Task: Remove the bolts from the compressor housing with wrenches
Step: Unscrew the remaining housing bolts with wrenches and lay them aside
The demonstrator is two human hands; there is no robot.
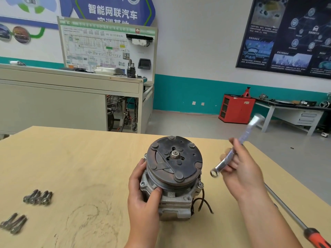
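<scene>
The right grip holds a wrench beside the compressor the left grip clasps; loose bolts lie left.

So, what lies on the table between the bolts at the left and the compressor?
Only bare table with faint scuff marks, as the head view shows; the left hand holds the compressor on that side.

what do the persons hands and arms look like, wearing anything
Nothing is worn on either. The left hand and right hand have no gloves, and no ring, watch or bracelet shows. The left forearm and right forearm are bare down to the bottom edge of the picture, with no sleeve edge in view.
</scene>
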